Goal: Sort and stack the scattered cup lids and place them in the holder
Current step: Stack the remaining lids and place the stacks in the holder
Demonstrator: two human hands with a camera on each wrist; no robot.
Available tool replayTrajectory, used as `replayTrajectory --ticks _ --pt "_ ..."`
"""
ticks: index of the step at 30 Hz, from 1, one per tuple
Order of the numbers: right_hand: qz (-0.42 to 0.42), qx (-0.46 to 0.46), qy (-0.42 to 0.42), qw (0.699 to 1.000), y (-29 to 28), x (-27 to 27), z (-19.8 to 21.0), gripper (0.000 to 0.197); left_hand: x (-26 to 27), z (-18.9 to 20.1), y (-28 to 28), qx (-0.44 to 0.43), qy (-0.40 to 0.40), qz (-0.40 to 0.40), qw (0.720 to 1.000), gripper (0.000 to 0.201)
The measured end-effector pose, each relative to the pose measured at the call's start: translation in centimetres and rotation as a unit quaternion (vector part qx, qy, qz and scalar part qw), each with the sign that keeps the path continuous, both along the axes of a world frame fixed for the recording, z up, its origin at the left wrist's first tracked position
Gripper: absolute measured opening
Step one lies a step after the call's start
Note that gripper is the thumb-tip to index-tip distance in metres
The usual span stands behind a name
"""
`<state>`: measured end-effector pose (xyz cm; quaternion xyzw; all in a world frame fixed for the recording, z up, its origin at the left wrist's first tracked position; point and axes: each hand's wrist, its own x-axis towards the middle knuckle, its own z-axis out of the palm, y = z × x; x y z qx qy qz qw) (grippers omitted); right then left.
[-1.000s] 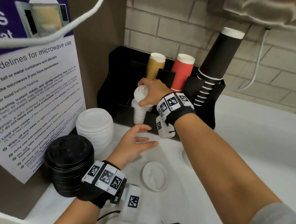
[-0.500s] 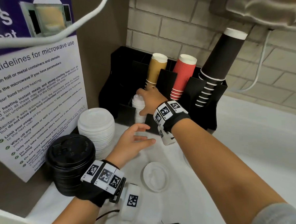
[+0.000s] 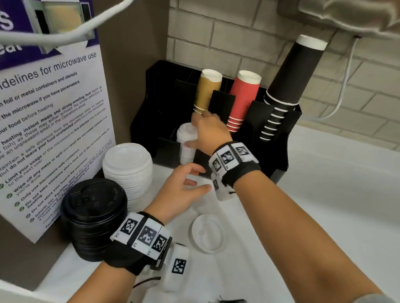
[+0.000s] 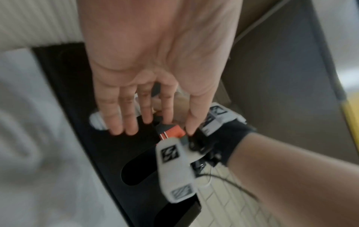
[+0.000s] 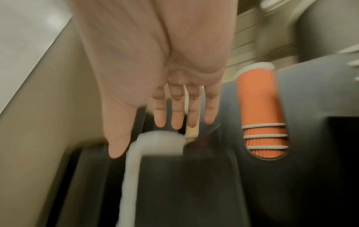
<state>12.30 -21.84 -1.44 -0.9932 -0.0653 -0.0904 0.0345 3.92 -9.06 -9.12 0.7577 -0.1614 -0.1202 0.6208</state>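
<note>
In the centre of the head view the right hand (image 3: 210, 134) reaches over a stack of small white lids (image 3: 186, 144) standing in the black holder (image 3: 276, 141), fingers straight, thumb beside the stack. Below it the left hand (image 3: 180, 189) hovers wide. One white lid (image 3: 208, 233) lies alone on the counter (image 3: 331, 193). At left stand a white lid pile (image 3: 127, 168), a black lid pile (image 3: 93, 217) and a poster (image 3: 40, 124).

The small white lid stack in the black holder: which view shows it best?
The head view: the small white lid stack stands sharp in the black holder, partly behind the right hand. The right wrist view shows it as a blur, and the left wrist view shows only a white edge behind the fingers.
</note>
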Motion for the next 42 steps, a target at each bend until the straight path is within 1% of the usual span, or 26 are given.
replayTrajectory --ticks 1,3,5,7,9,11,12,14,17,19,21,24,25,26,27,28,30,31,32,33,35,37,39,42 --pt "-0.013 0.074 -0.018 0.997 -0.7 -0.7 0.8 0.055 -0.1 0.2 -0.2 0.047 -0.026 -0.031 0.998 0.033" --pt "-0.048 0.204 -0.067 0.975 -2.6 -2.4 2.0 0.042 -0.2 0.7 -0.5 0.141 -0.068 -0.107 0.982 0.04" --pt "-0.096 0.297 -0.087 0.946 -5.0 -4.9 2.4 0.034 -0.3 1.1 -1.1 0.22 -0.094 -0.164 0.957 0.052" --pt "-0.154 0.367 -0.073 0.915 -7.5 -7.8 2.1 0.027 -0.7 1.5 -1.6 0.285 -0.09 -0.203 0.932 0.067" --pt "-0.208 0.373 -0.02 0.904 -10.2 -10.6 1.3 0.026 -1.3 1.7 -2.3 0.349 -0.085 -0.245 0.901 0.081" --pt "-0.262 0.341 0.064 0.9 -12.4 -13.1 0.4 0.031 -1.8 1.7 -3.1 0.415 -0.098 -0.276 0.861 0.09" --pt "-0.288 0.324 0.1 0.896 -13.1 -14.1 -0.1 0.035 -2.1 1.8 -3.5 0.444 -0.108 -0.286 0.842 0.092" --pt "-0.329 0.309 0.146 0.88 -14.1 -15.6 -1.1 0.046 -2.5 2.0 -4.4 0.488 -0.131 -0.302 0.808 0.093" --pt "-0.343 0.31 0.174 0.87 -14.1 -16.5 -2.7 0.065 -3.1 2.3 -5.2 0.525 -0.138 -0.32 0.777 0.092" --pt "-0.335 0.304 0.191 0.871 -13.9 -16.5 -3.4 0.075 -3.3 2.3 -5.5 0.545 -0.139 -0.329 0.758 0.091" --pt "-0.329 0.291 0.205 0.875 -13.7 -16.2 -3.8 0.082 -3.6 2.0 -5.5 0.557 -0.144 -0.33 0.749 0.089" --pt "-0.325 0.258 0.221 0.882 -13.4 -15.4 -4.2 0.088 -3.9 1.5 -5.5 0.552 -0.145 -0.324 0.755 0.086" --pt "-0.325 0.248 0.224 0.885 -13.3 -15.3 -4.4 0.088 -3.9 1.4 -5.3 0.543 -0.143 -0.321 0.763 0.083" --pt "-0.325 0.238 0.226 0.887 -13.1 -15.1 -4.5 0.089 -3.8 1.4 -5.1 0.525 -0.141 -0.314 0.778 0.08" --pt "-0.326 0.229 0.225 0.889 -12.8 -15.0 -4.7 0.089 -3.6 1.5 -4.8 0.497 -0.136 -0.301 0.803 0.077" --pt "-0.328 0.221 0.223 0.891 -12.6 -14.9 -4.9 0.088 -3.3 1.6 -4.3 0.456 -0.127 -0.282 0.835 0.074" --pt "-0.334 0.211 0.219 0.892 -12.3 -14.9 -5.3 0.086 -2.7 2.0 -3.4 0.348 -0.109 -0.226 0.903 0.071" --pt "-0.336 0.209 0.214 0.893 -12.2 -14.9 -5.5 0.084 -2.5 2.1 -2.9 0.291 -0.104 -0.194 0.931 0.069" --pt "-0.337 0.208 0.207 0.895 -12.1 -14.9 -5.6 0.081 -2.3 2.1 -2.6 0.241 -0.101 -0.161 0.952 0.067" --pt "-0.338 0.206 0.201 0.896 -12.0 -14.9 -5.7 0.078 -2.2 2.1 -2.4 0.199 -0.101 -0.129 0.966 0.065" --pt "-0.337 0.2 0.191 0.9 -11.9 -14.9 -6.0 0.072 -2.3 1.8 -2.1 0.134 -0.106 -0.074 0.983 0.064" --pt "-0.339 0.208 0.181 0.899 -11.9 -15.1 -6.1 0.07 -2.8 1.4 -2.1 0.091 -0.099 -0.043 0.99 0.07" --pt "-0.342 0.226 0.166 0.897 -11.9 -15.2 -6.0 0.07 -3.0 1.1 -2.0 0.051 -0.073 -0.036 0.995 0.074" --pt "-0.339 0.247 0.132 0.898 -12.5 -15.6 -5.3 0.072 -3.1 0.7 -1.9 -0.008 -0.04 -0.037 0.998 0.072"
